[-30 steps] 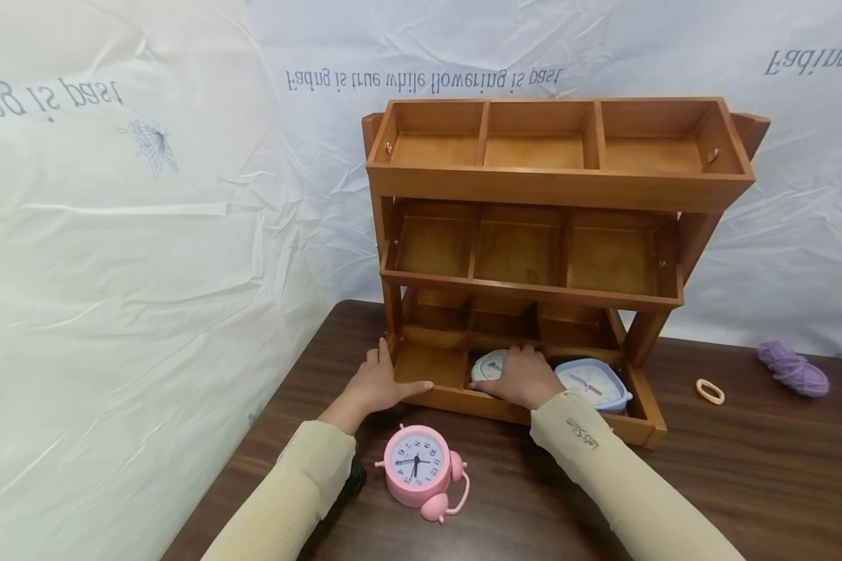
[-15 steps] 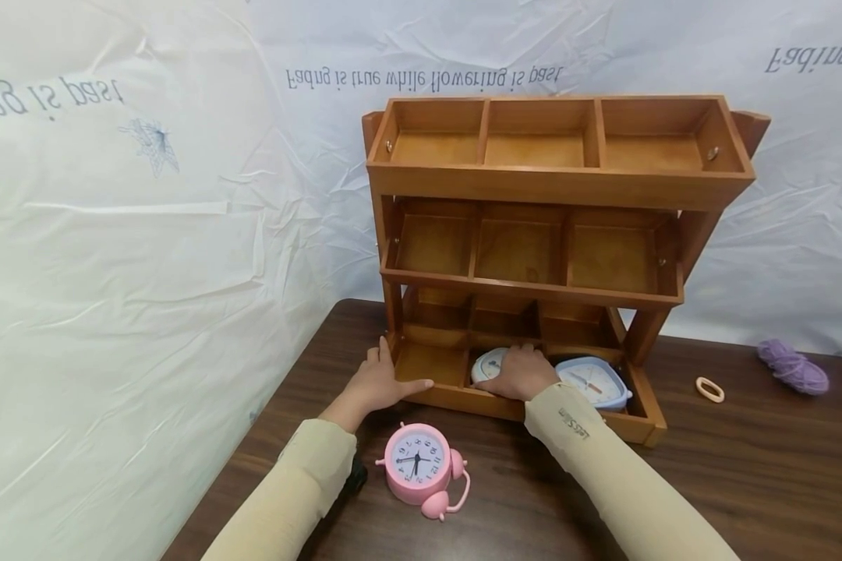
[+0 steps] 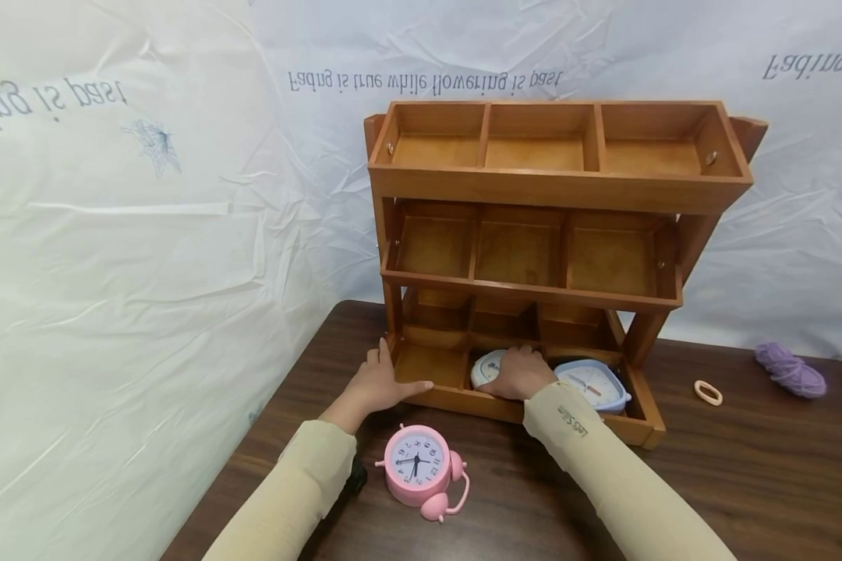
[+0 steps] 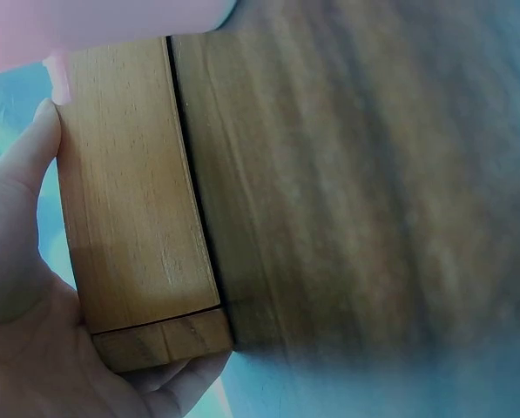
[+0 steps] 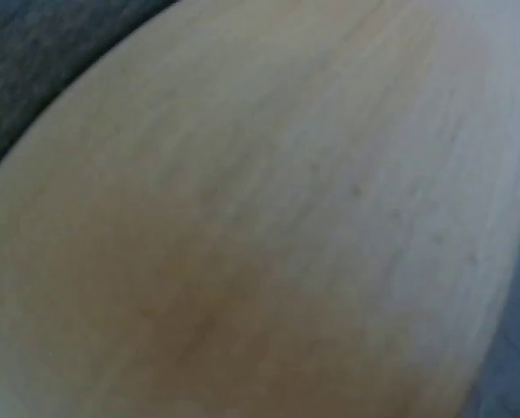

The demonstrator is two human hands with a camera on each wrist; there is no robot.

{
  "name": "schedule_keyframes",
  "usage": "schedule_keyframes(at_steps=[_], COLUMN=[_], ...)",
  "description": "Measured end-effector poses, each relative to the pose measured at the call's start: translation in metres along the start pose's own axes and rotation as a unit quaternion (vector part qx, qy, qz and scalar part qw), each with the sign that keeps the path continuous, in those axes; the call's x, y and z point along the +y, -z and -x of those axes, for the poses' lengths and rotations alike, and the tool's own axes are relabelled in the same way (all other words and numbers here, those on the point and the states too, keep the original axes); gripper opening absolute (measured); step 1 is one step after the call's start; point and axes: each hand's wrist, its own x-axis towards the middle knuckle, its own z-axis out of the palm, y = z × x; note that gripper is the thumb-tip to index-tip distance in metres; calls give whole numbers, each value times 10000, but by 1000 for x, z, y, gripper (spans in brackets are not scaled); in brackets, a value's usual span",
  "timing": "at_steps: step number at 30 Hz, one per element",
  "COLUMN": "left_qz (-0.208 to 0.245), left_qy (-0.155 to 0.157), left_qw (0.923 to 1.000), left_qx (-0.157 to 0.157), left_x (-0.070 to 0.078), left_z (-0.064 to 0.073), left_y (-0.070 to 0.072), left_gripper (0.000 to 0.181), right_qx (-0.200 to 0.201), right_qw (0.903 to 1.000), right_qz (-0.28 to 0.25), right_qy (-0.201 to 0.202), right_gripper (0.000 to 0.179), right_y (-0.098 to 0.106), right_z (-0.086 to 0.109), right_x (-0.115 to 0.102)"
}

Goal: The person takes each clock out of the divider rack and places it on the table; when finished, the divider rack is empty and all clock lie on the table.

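My left hand (image 3: 373, 383) holds the front left corner of a brown three-tier wooden rack (image 3: 554, 188), its thumb along the front board. In the left wrist view, the fingers (image 4: 185, 387) reach around the end of that board (image 4: 142, 200). My right hand (image 3: 522, 372) grips a pale round clock (image 3: 486, 369) in the middle compartment of the bottom tier; the hand covers much of it. To its right, a light blue clock (image 3: 592, 383) lies face up in the right compartment. A pink twin-bell alarm clock (image 3: 417, 467) lies face up before the rack.
On the dark wooden table (image 3: 716, 475), a beige ring (image 3: 708, 393) and a skein of purple yarn (image 3: 791, 370) lie right of the rack. Behind stands a white printed cloth (image 3: 252, 156). A blurred pale brown surface (image 5: 268, 209) fills most of the right wrist view.
My right hand and sleeve have shifted slightly left, showing a little more of the light blue clock. The left hand stays at the rack's corner.
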Motion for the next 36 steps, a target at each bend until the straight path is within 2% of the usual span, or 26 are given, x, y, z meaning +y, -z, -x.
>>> schedule_keyframes(at_steps=[6,15,27,36], left_qz=[-12,-38,-8,-37], left_qy=[-7,-14,15,26], left_qw=[10000,10000,10000,10000], left_qx=[-18,-3,-54,-74], left_x=[-1,0,1,1], left_z=[1,0,1,1], left_y=[-1,-2,1,2], left_gripper=[126,126,126,126], right_qx=[66,413,743,905], right_qw=[9999,9987,9956,9919], right_qz=[-103,-281,-404,-633], right_qy=[17,116,394,623], right_gripper=[98,100,101,100], right_y=[-5,-6,1,19], right_z=[-1,-1,0,8], right_x=[3,5,8,7])
